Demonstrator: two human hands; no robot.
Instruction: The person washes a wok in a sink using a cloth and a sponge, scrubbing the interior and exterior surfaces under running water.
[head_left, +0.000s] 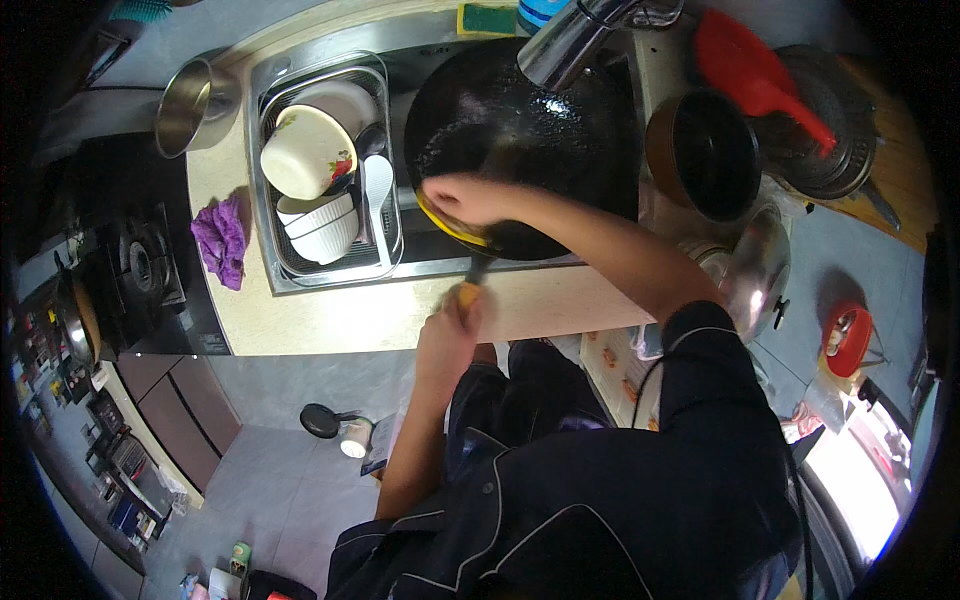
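Note:
A large dark wok (555, 142) lies in the right sink basin, wet inside. My left hand (450, 337) is closed around its handle (470, 294), which points toward me over the counter's front edge. My right hand (472, 199) is inside the near left part of the wok, pressed on a yellow cloth or sponge (450, 225) along the rim; the fingers partly hide it. Over the wok's far side hangs the metal faucet (559, 56).
In the left basin, a wire basket (397, 255) holds a floral bowl (307, 150), white bowls (322, 229) and a white rice paddle (377, 180). A purple cloth (220, 240) and a steel pot (196, 109) stand left; a brown pot (705, 157) and red plastic scoop (750, 67) are right.

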